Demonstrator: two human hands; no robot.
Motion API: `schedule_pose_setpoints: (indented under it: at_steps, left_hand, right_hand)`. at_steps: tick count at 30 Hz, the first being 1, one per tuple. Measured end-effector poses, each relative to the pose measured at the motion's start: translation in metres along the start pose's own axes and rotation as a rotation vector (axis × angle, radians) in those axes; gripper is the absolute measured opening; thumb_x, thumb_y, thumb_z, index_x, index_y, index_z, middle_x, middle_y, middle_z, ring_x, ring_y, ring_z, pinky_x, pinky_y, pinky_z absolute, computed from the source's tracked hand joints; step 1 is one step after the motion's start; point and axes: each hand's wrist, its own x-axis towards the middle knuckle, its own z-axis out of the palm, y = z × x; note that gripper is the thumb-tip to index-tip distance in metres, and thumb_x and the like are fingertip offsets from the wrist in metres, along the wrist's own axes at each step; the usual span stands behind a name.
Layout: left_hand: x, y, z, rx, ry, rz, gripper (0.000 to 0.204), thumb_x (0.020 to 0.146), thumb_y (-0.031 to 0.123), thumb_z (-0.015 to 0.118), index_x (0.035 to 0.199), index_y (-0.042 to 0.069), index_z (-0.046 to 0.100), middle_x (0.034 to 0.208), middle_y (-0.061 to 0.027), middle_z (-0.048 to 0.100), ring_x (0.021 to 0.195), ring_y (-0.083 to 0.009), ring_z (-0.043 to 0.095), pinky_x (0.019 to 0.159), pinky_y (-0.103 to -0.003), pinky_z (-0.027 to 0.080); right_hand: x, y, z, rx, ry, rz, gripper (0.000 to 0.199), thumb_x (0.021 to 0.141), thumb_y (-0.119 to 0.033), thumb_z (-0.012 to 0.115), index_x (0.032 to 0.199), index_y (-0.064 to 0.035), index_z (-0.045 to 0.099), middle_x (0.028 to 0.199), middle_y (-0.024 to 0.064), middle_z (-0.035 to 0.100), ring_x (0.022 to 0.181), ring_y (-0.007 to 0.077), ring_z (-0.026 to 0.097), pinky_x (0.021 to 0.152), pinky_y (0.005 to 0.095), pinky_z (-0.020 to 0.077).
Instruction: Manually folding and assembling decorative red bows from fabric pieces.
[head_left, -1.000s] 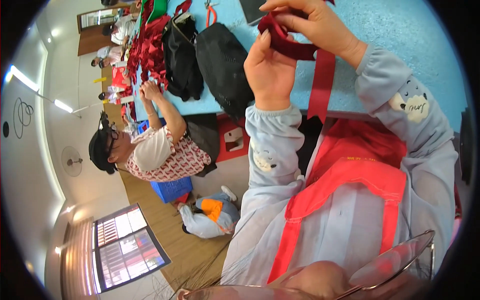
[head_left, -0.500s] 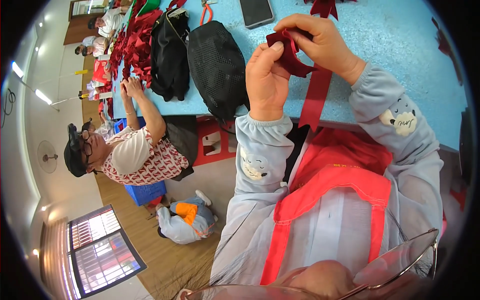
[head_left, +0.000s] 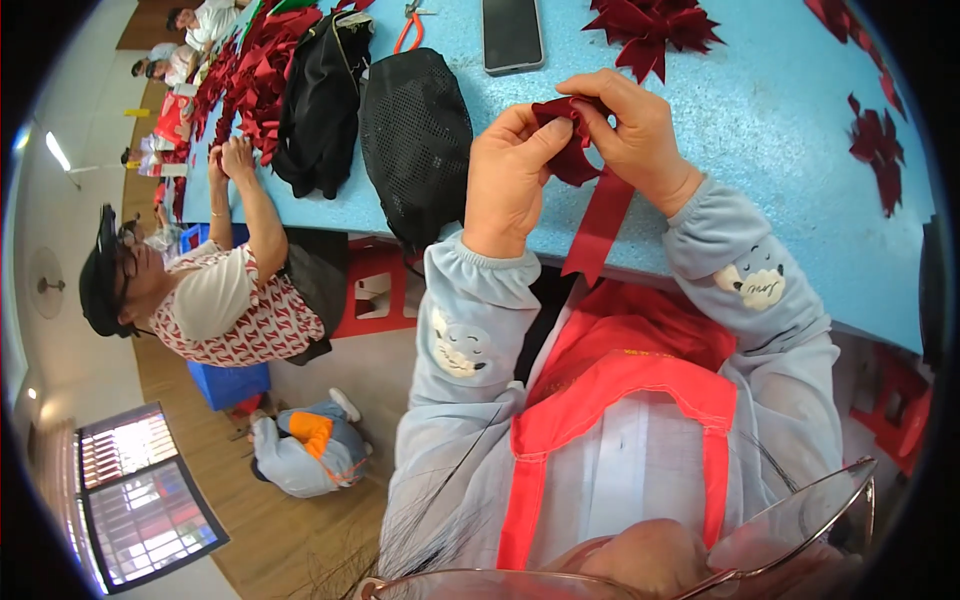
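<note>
A dark red ribbon (head_left: pixel 600 222) is held up above the near edge of the blue table (head_left: pixel 770 130), folded into loops at the top. Its notched tail hangs down toward my red apron. My left hand (head_left: pixel 507 170) pinches the folded part between thumb and fingers from the left. From the right, my right hand (head_left: pixel 640 135) grips the same folds, its index finger bent over the top. Part of the folds is hidden behind my fingers. Beyond my hands lies a dark red ribbon bow (head_left: pixel 655 32) with pointed tails.
A phone (head_left: pixel 513 38), red-handled snips (head_left: pixel 409 30), a black mesh bag (head_left: pixel 415 140) and another black bag (head_left: pixel 322 110) lie on the table. More bows (head_left: pixel 876 150) are at the right; a red ribbon heap (head_left: pixel 270 80) is at the left, beside a co-worker's hands (head_left: pixel 233 157).
My view has shifted, bringing more bows at the right and far side into sight. Both hands still pinch the ribbon; its folds have turned slightly between my fingers.
</note>
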Motion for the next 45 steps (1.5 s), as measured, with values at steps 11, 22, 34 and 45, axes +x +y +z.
schedule_pose_setpoints:
  at_steps: [11,22,34,45]
  left_hand:
    - [0.000,-0.013,-0.011,-0.384,-0.074,0.056,0.022,0.084,-0.001,0.056,0.106,-0.001,0.054,0.100,-0.0096,0.059,0.093,-0.0166,0.058,0.080,-0.029,0.048]
    - [0.005,-0.016,0.003,-0.069,0.004,0.254,0.026,0.082,-0.002,0.059,0.108,0.000,0.054,0.094,-0.0071,0.061,0.082,-0.0131,0.059,0.072,-0.025,0.050]
    - [0.006,-0.017,0.001,0.138,0.060,0.363,0.020,0.080,-0.003,0.062,0.099,0.000,0.058,0.084,-0.0045,0.062,0.075,-0.0094,0.058,0.066,-0.021,0.049]
    - [0.003,-0.017,-0.003,0.267,0.020,0.289,0.026,0.080,-0.005,0.061,0.105,0.000,0.057,0.083,-0.0031,0.060,0.074,-0.0085,0.057,0.066,-0.020,0.048]
  right_hand:
    - [-0.003,0.000,0.004,0.457,-0.068,0.346,0.013,0.088,-0.006,0.054,0.099,-0.0001,0.058,0.081,0.0002,0.059,0.070,0.0065,0.053,0.062,0.0203,0.0445]
    - [0.000,0.000,0.000,0.493,-0.053,0.425,0.013,0.088,-0.008,0.054,0.097,0.0003,0.060,0.079,-0.0014,0.058,0.071,0.0042,0.051,0.062,0.0187,0.0434]
    - [0.004,0.004,-0.009,0.474,-0.202,0.475,0.020,0.091,-0.014,0.047,0.091,0.0008,0.060,0.081,-0.0014,0.057,0.075,0.0051,0.049,0.067,0.0196,0.0406]
    - [0.001,0.017,-0.006,0.387,-0.287,0.513,0.018,0.090,-0.015,0.049,0.090,-0.0003,0.059,0.079,-0.0012,0.058,0.076,0.0061,0.050,0.070,0.0212,0.0412]
